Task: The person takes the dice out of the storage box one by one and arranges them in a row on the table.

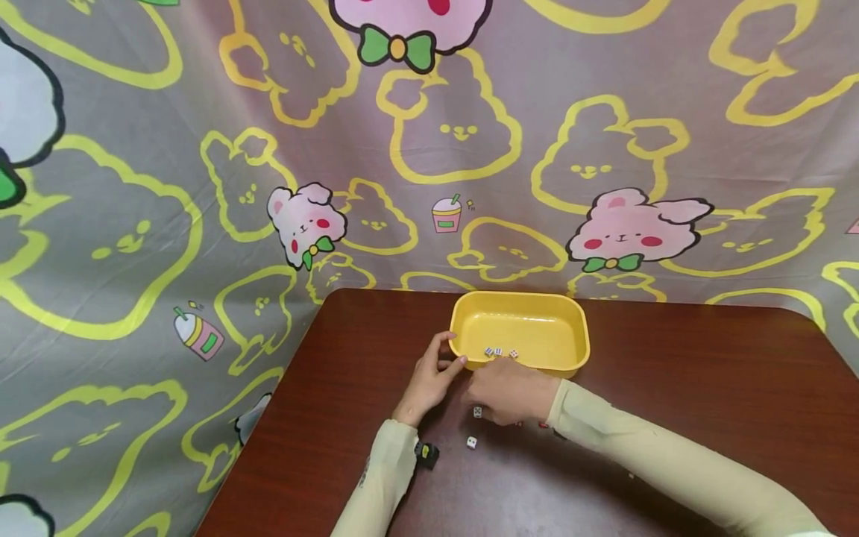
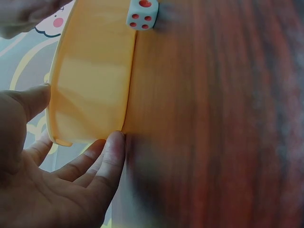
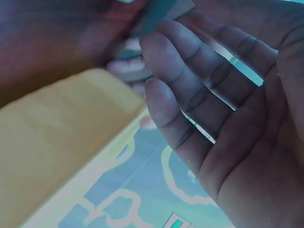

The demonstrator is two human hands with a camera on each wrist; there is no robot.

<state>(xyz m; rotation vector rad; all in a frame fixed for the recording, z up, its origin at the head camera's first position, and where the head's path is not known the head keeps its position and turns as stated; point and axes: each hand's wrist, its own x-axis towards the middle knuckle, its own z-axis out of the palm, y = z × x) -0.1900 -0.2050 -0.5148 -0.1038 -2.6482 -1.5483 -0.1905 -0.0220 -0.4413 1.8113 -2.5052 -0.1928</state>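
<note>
Dice (image 1: 472,442): small white cubes with dark or red pips, split between the yellow tray (image 1: 550,332) and the counter (image 1: 678,365). The tray stands close to the counter's far edge, rather nearer its far left corner than its far right. Three dice lie inside along the tray's near wall; others rest on the counter on the near side of it, some partly covered by the right arm.

Hands: apart, near each other. The left hand (image 1: 429,380) grips the tray's near left corner, thumb on one side, fingers on the other. The right hand (image 1: 513,389) is at the tray's near rim, fingers bent; whether a die is pinched in it cannot be told.

Handling, as judged: each die should be light, hard and hardly fragile, but smooth and apt to roll. Take it across two opposite side faces between thumb and forefinger. The tray looks like thin, light plastic, somewhat flexible and liable to slide if bumped; holding it at the corner is sound.
</note>
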